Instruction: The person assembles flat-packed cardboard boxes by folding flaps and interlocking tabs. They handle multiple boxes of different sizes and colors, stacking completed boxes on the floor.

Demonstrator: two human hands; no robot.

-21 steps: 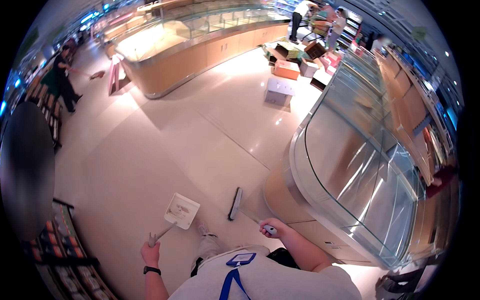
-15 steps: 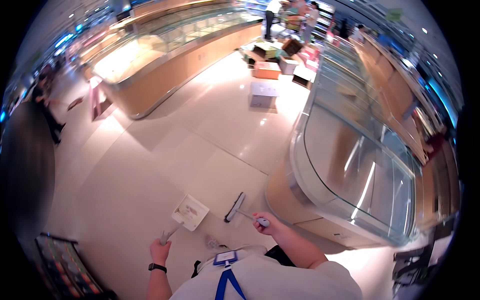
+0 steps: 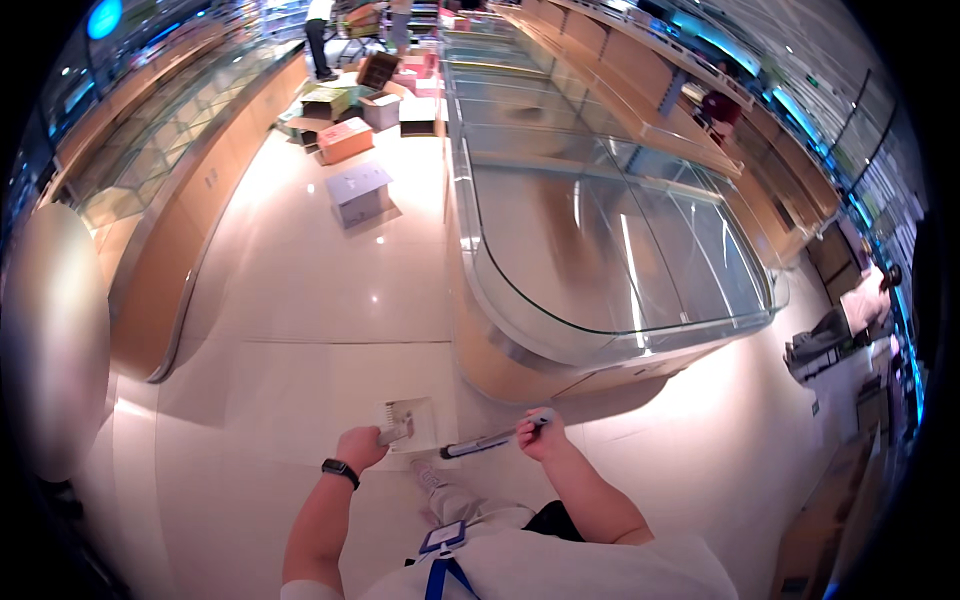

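My left hand is closed round the grey handle of a pale dustpan, which is over the floor in front of me with some debris visible in it. My right hand grips the grey handle of a small broom. The broom's narrow dark-edged head points left, close to the dustpan's lower right corner. I cannot tell whether the broom head touches the floor. One of my shoes shows just below the dustpan.
A glass-topped display counter with a rounded corner stands ahead right; another counter runs along the left. Between them lie a white box, an orange box and several open cartons. People stand far off and at right.
My view has swung right, so counters and boxes sit further left. My left hand with the dustpan has moved up and right in view; the broom's head has turned closer to the dustpan.
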